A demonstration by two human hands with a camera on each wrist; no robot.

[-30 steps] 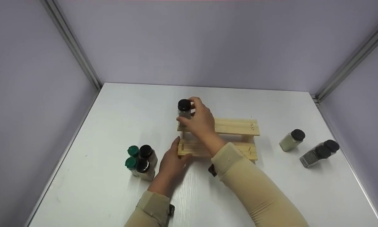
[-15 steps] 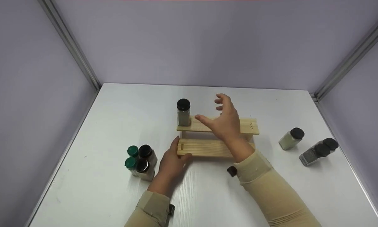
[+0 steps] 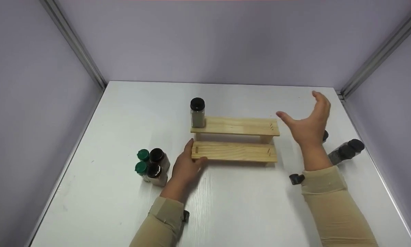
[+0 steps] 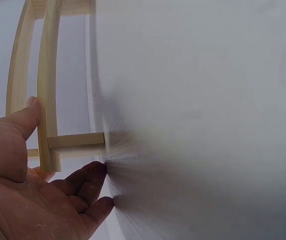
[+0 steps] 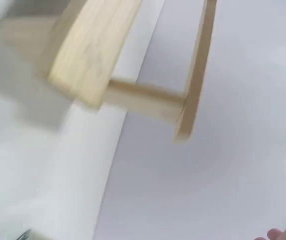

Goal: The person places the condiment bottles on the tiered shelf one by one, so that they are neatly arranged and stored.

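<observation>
A two-step wooden rack [image 3: 236, 152] stands on the table. At the left end of its lower shelf, my left hand [image 3: 186, 166] grips the plank, thumb at the front edge and index finger at the back. In the left wrist view the thumb [image 4: 25, 119] lies against the plank [image 4: 47, 90], other fingers curled below it. On the upper shelf's left end a black-capped spice jar [image 3: 197, 115] stands upright. My right hand [image 3: 310, 128] is in the air right of the rack, thumb and fingers spread, holding nothing. It partly covers another black-capped jar [image 3: 325, 136].
Left of the rack, two green-capped jars [image 3: 142, 161] and two black-capped jars [image 3: 159, 167] stand close together. At the right, two dark jars [image 3: 346, 151] stand near the table edge. Pale walls enclose the white table [image 3: 239, 199].
My right hand has let go of the jar on the upper shelf and moved right, past the rack. My left hand keeps its hold. The head view has tilted slightly.
</observation>
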